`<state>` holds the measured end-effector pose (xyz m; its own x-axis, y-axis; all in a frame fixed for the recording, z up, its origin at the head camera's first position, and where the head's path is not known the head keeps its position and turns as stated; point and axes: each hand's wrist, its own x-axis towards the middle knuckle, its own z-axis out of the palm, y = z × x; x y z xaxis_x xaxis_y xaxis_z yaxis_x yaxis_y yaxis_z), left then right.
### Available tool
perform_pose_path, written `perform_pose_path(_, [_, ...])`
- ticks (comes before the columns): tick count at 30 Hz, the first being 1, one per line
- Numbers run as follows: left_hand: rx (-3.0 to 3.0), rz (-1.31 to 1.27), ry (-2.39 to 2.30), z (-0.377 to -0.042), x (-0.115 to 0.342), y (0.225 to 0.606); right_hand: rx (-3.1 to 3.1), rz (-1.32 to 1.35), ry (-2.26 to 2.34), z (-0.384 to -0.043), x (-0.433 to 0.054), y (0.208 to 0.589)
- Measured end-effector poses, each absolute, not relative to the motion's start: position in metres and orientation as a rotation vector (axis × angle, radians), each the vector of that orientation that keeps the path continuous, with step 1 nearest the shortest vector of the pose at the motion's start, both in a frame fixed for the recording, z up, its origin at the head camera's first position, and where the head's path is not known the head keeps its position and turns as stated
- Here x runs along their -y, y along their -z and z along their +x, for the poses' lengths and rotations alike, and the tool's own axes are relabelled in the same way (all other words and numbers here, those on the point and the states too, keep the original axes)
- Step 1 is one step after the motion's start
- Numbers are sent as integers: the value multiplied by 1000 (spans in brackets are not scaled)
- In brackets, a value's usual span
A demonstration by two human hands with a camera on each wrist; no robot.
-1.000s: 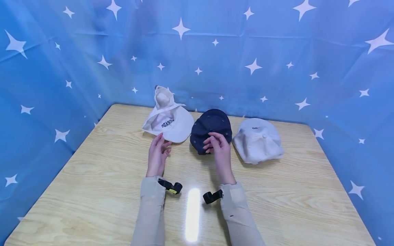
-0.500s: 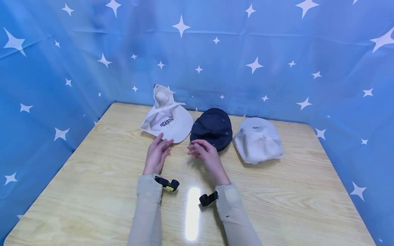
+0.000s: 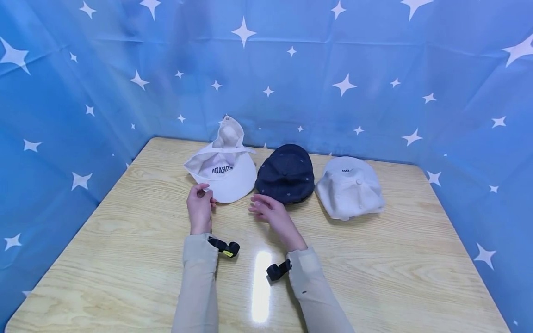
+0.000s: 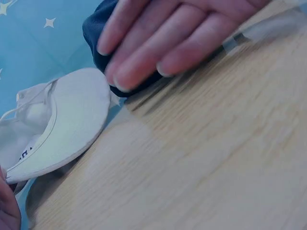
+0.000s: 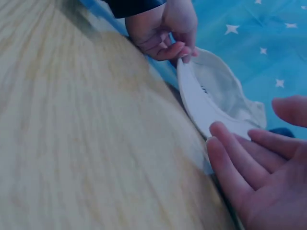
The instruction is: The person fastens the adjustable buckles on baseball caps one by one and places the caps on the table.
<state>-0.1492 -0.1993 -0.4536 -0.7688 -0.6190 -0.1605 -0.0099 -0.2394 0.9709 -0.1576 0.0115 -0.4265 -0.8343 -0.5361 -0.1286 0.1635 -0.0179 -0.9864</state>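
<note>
A white baseball cap (image 3: 235, 182) lies upside down at the table's back left, dark lettering showing inside it. My left hand (image 3: 200, 210) pinches the near left corner of its brim between thumb and fingers; the right wrist view shows this pinch on the brim (image 5: 201, 103) as well. To the right of that brim, my right hand (image 3: 272, 215) hovers with fingers extended, holding nothing. Just behind it sits a navy baseball cap (image 3: 287, 171), crown up. In the left wrist view the right hand (image 4: 168, 40) partly covers the navy cap (image 4: 96, 36).
Another white cap (image 3: 351, 189), crown up and slightly crumpled, sits right of the navy one. The caps stand along the back of a wooden table (image 3: 395, 268). A blue curtain (image 3: 300, 83) with white stars rises behind and beside it.
My left hand has gone from touching the brim to pinching it, and the left white cap has turned and come slightly nearer. My right hand has moved left, off the navy cap.
</note>
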Motion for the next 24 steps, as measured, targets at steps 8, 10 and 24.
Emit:
perform_pose_path(8, [1560, 796, 2116, -149, 200, 451, -1822, -401, 1939, -161, -4, 447])
perform_pose_path(10, [1528, 789, 2129, -149, 200, 450, -1828, -439, 1934, -160, -3, 448])
perform_pose_path(24, [1435, 761, 2132, -149, 203, 452, -1701, -501, 1888, -157, -5, 444])
